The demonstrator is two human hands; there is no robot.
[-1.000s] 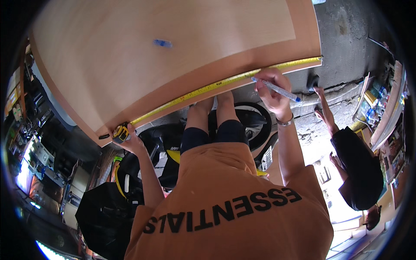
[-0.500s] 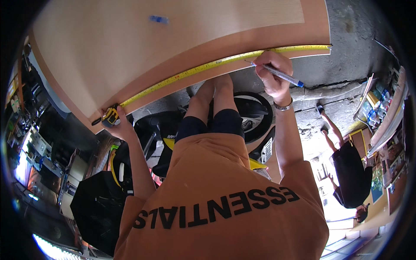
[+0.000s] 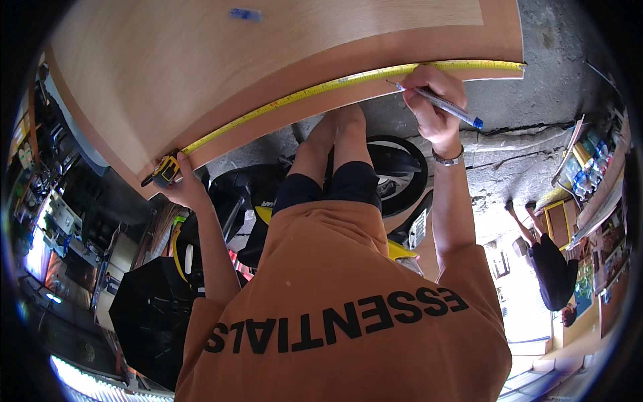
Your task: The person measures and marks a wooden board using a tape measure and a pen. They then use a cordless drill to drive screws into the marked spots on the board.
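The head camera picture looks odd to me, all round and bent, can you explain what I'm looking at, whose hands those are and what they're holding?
There is no machine here. A person wears a wide fisheye camera on the head, looking down, so straight edges bend and the corners go dark. The orange shirt and bare legs belong to that person.

In front lies a large wooden board. A yellow tape measure is stretched along its near edge. The left hand holds the tape's case at the board's left corner. The right hand holds a blue pen with its tip at the tape, near the board's right end. A small blue object lies further up the board; I cannot tell what it is.

Another person stands at the right, on the concrete floor.
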